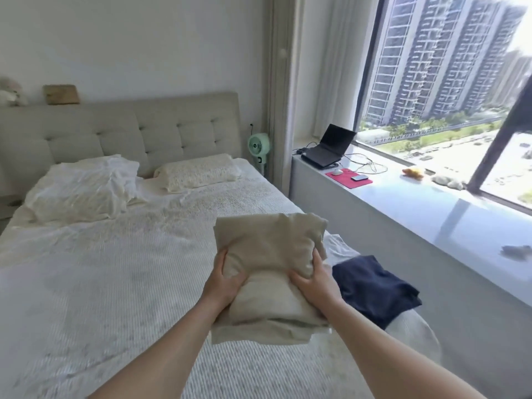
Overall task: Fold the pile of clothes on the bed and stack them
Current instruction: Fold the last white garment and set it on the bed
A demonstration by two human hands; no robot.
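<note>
A folded beige garment (267, 249) is held up over the bed (100, 283), near its right side. My left hand (223, 279) grips its left edge, thumb on top. My right hand (312, 279) grips its right edge, fingers curled into the cloth. The near layers of the garment sag below my hands. To the right, by the bed's edge, lies a dark navy garment (374, 286) on top of a white one (341, 247).
Two pillows (83, 188) lie at the head of the bed against the padded headboard (129, 131). A green fan (259, 145) stands beside the bed. The window ledge (431, 214) on the right carries a laptop (329, 146), a pink mat with a phone (359, 177) and small items.
</note>
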